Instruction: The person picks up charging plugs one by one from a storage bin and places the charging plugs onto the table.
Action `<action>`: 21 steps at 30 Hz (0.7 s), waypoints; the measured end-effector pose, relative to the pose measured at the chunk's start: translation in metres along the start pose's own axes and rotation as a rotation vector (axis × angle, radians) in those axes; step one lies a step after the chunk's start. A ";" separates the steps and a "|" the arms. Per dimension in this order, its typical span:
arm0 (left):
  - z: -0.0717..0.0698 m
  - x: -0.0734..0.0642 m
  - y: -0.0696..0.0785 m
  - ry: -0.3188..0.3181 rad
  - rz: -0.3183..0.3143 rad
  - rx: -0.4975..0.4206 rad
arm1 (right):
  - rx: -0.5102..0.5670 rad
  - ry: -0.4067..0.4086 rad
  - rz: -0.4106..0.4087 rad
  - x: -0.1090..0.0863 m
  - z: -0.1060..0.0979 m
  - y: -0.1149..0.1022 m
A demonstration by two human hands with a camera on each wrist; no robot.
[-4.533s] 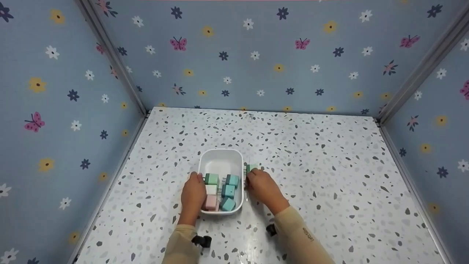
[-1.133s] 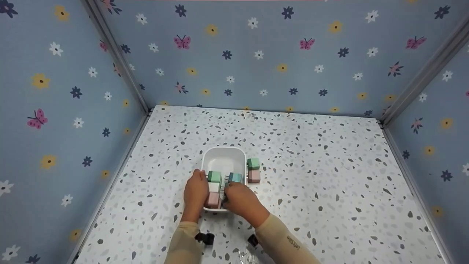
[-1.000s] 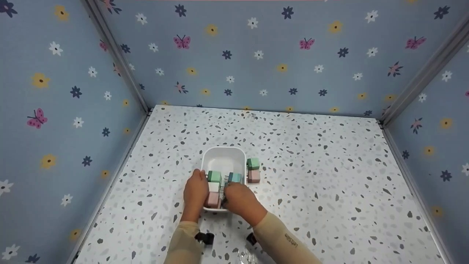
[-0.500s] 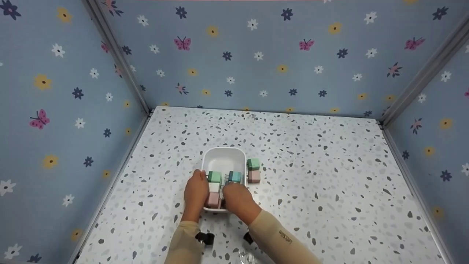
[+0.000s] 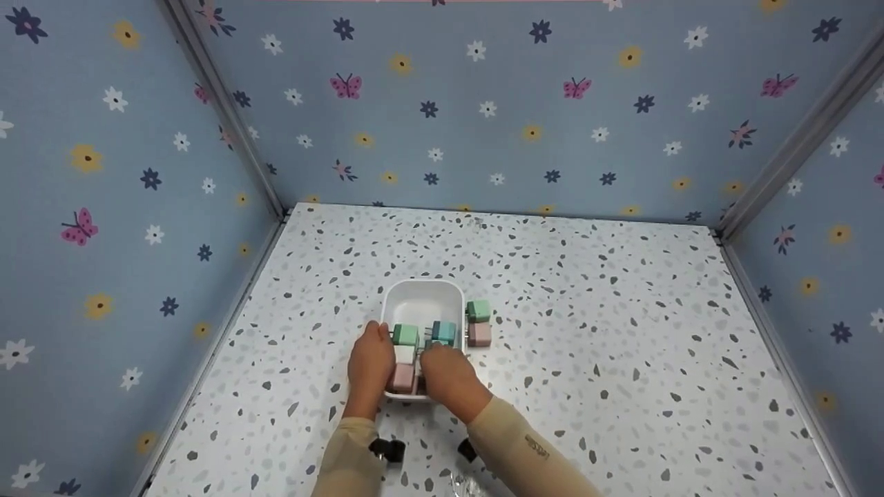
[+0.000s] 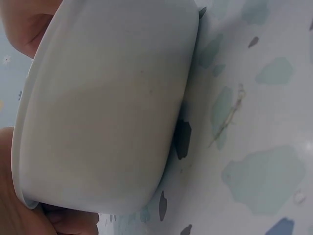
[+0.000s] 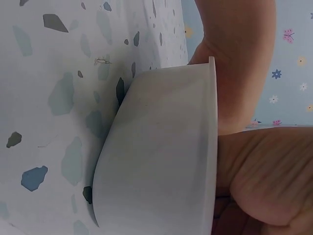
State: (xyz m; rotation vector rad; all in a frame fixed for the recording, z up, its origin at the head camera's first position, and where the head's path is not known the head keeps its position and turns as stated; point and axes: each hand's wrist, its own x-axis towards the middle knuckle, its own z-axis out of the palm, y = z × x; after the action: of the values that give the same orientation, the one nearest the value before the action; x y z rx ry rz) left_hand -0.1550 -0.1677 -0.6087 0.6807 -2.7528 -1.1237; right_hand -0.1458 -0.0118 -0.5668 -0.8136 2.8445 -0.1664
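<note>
A white plastic bin [image 5: 423,290] stands on the table with wall-plug chargers in its near half. In its left row are a green charger [image 5: 405,335], a white charger [image 5: 404,354] and a pink charger [image 5: 403,377]. My left hand [image 5: 371,360] grips the bin's left wall, with fingers over and below the rim in the left wrist view. My right hand [image 5: 450,378] reaches into the near right part, its curled fingers around a charger they mostly hide. Beyond it sits a teal charger [image 5: 443,333], prongs leftward, with another partly covered nearer the fingers.
Outside the bin's right wall, a green charger [image 5: 479,310] and a pink charger [image 5: 480,335] lie side by side on the speckled table [image 5: 608,331]. A crumpled clear wrapper [image 5: 466,483] lies near the front edge. Patterned panels [image 5: 483,103] enclose the back and sides.
From beside the bin's right wall, my right hand has moved into its near right part, leaving green and pink chargers outside. Lately it has shifted only slightly. The left hand keeps its grip.
</note>
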 end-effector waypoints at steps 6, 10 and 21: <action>0.000 0.000 0.002 -0.010 -0.007 0.008 | -0.004 0.028 -0.015 -0.001 0.002 0.002; -0.001 0.001 0.003 -0.020 -0.018 0.015 | 0.012 0.030 -0.013 0.000 0.001 0.002; 0.000 0.001 0.002 -0.018 -0.019 0.028 | -0.017 0.069 -0.060 -0.003 0.002 0.006</action>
State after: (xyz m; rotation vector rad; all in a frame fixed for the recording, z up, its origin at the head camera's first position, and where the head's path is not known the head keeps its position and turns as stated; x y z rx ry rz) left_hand -0.1567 -0.1668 -0.6079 0.7053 -2.7877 -1.1021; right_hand -0.1465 -0.0052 -0.5695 -0.9141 2.8907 -0.1813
